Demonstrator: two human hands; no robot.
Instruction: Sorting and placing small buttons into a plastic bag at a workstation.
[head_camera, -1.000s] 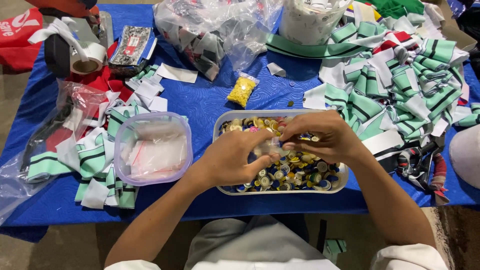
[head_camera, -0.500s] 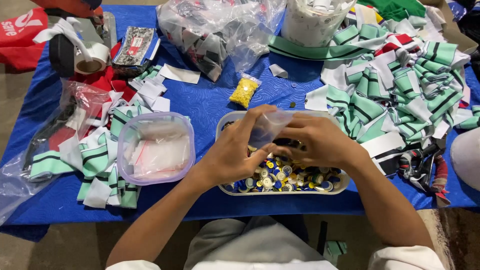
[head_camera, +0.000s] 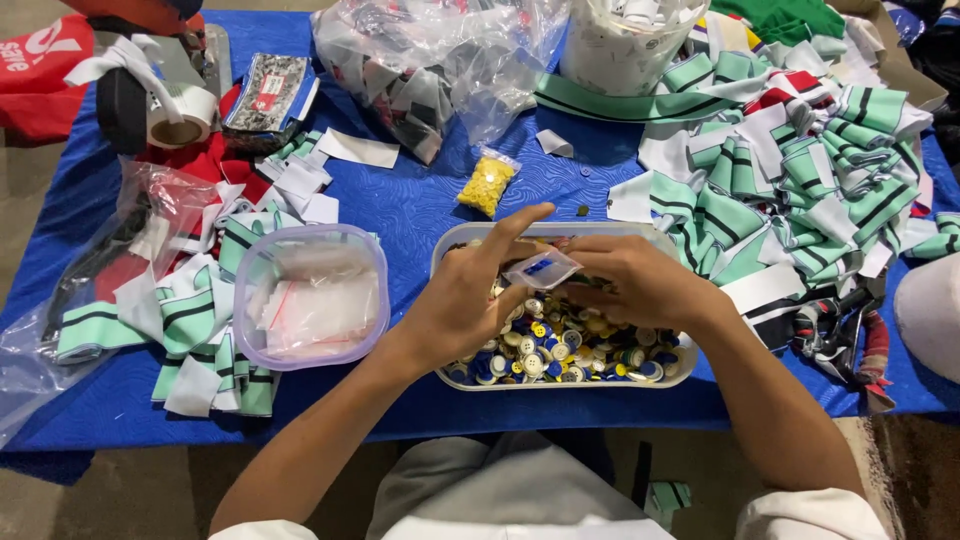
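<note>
Over a clear rectangular tray (head_camera: 455, 240) full of mixed coloured buttons (head_camera: 560, 345), both my hands meet. A small clear zip bag (head_camera: 541, 268) with something blue inside is pinched between them. My left hand (head_camera: 470, 300) grips its left side, forefinger stretched out toward the tray's far rim. My right hand (head_camera: 635, 285) grips the bag's right side with curled fingers. A square clear tub (head_camera: 310, 295) holding empty small bags stands just left of the tray.
A small bag of yellow buttons (head_camera: 487, 183) lies beyond the tray. Green, white and black striped fabric pieces (head_camera: 800, 190) heap up at right, more at left (head_camera: 190, 320). Large clear plastic bags (head_camera: 430, 60), a tape roll (head_camera: 180, 118) and a white bucket (head_camera: 625, 40) stand at the back.
Both hands rose out of the buttons with the small bag. They now hold it a little lower than half a second ago, and the left forefinger has stretched out.
</note>
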